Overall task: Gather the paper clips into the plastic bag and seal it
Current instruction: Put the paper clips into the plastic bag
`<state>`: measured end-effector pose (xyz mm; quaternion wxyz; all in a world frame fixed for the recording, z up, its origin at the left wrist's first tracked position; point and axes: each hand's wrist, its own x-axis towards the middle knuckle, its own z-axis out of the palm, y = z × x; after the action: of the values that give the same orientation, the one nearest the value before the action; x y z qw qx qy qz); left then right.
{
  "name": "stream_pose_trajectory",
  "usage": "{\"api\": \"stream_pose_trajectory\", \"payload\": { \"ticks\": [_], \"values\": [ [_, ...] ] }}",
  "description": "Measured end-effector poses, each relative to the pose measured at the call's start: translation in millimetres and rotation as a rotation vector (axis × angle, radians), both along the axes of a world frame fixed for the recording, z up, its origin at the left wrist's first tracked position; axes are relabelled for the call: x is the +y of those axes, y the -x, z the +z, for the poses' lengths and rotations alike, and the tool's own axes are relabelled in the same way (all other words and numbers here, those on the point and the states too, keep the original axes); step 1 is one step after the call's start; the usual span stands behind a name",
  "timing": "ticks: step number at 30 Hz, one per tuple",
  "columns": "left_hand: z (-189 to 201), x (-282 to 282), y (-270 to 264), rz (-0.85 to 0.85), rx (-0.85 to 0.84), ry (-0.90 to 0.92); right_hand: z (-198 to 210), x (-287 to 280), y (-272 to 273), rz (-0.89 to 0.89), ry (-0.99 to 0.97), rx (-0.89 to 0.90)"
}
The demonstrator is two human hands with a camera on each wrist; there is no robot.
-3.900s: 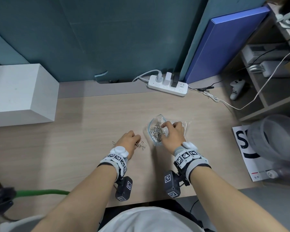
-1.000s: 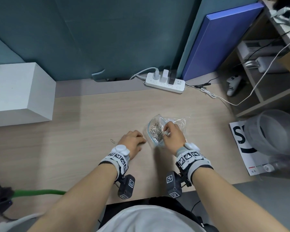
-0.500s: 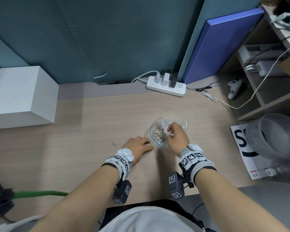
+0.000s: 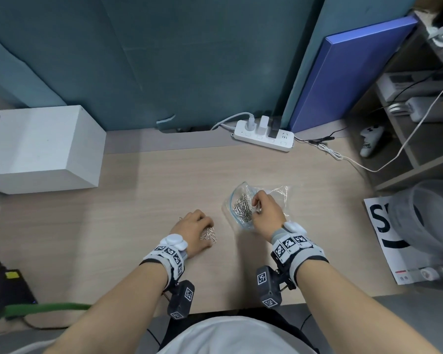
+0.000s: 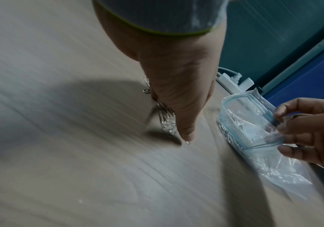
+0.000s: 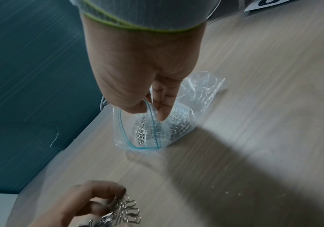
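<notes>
A clear plastic bag (image 4: pixel 271 194) with a blue zip rim lies on the wooden desk, its mouth facing left. A heap of silver paper clips (image 4: pixel 243 209) sits inside it. My right hand (image 4: pixel 256 203) pinches the upper rim and holds the mouth open; the right wrist view shows my right hand (image 6: pixel 155 106) with thumb and finger on the bag (image 6: pixel 137 138). My left hand (image 4: pixel 207 229) is left of the bag, fingers curled on a bunch of loose paper clips (image 4: pixel 210 235) that hangs from them just above the desk. The left wrist view shows this bunch of clips (image 5: pixel 166 119) under my left hand (image 5: pixel 184 132).
A white box (image 4: pixel 41 149) stands at the far left. A white power strip (image 4: pixel 262 136) with plugs lies along the back wall. A blue board (image 4: pixel 348 72) leans at the right. A printed sheet (image 4: pixel 384 231) and a clear tub (image 4: pixel 430 213) are at the right edge.
My left hand was stretched flat toward the bag; it has drawn back left and now holds a bunch of clips. My right hand keeps its pinch on the bag's rim.
</notes>
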<state>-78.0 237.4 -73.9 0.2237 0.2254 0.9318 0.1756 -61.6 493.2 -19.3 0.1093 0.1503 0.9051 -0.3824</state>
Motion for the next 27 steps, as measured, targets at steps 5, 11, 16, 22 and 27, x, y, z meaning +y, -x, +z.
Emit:
{"api": "stream_pose_trajectory", "payload": {
  "ticks": [5,11,16,22,27],
  "values": [
    [-6.5,18.9,-5.5,0.014,0.059,-0.001,-2.7,-3.9,-2.4,0.04,0.012,0.004],
    [-12.0,15.3,-6.7,0.049,0.105,0.019,-5.3,-3.3,-4.4,0.052,0.01,0.006],
    [-7.9,12.5,-4.0,0.112,0.109,0.016,-6.1,-4.7,-2.0,0.051,-0.001,-0.006],
    [-8.2,41.5,-1.4,0.107,0.11,-0.032,-10.4,-3.5,-2.1,0.051,0.01,-0.007],
    [-9.2,38.0,3.5,0.083,0.095,-0.006,-14.8,1.6,-2.2,0.039,0.002,0.003]
  ]
}}
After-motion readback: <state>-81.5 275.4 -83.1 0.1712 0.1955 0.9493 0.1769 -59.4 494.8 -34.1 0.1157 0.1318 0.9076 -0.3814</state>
